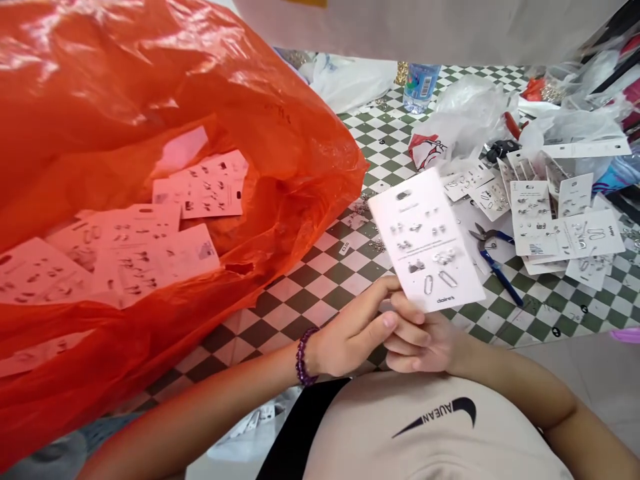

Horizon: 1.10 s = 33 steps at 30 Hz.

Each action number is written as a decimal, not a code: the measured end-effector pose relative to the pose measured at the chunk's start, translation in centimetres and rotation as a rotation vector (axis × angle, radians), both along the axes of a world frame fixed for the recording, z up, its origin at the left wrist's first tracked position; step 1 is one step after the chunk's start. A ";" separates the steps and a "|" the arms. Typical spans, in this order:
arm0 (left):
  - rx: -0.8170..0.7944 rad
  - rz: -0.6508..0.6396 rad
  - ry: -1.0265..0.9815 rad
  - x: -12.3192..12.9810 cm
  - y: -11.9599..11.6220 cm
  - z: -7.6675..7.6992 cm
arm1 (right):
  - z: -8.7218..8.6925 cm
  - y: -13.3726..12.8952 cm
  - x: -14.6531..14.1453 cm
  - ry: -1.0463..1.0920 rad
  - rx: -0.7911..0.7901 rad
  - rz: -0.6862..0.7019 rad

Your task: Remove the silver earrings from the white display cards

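A white card (425, 233) of small metallic earrings (445, 256) was held up right of centre, far end tilted left.

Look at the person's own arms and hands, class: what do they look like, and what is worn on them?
The left hand is ungloved, with a purple beaded bracelet at the wrist. The right hand is ungloved too, its wrist unadorned. Both forearms are bare, with no sleeves visible.

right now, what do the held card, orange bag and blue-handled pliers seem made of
Held card: likely paperboard, matte white, looking stiff and unbent. Orange bag: thin glossy plastic, judging by creases and glare. Blue-handled pliers: probably metal, by the grey jaws; handle coating perhaps plastic or rubber.
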<state>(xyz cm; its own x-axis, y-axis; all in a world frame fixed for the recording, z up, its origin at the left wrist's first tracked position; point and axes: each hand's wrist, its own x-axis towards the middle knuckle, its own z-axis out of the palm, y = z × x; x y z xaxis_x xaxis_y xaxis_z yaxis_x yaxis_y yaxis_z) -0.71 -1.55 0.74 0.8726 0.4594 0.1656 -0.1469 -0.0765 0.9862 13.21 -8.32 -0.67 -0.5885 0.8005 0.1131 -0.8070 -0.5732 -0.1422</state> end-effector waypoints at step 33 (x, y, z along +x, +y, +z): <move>0.290 0.742 0.081 -2.6 5.7 -3.6 | 1.0 9.8 3.8 -2.563 1.474 -0.259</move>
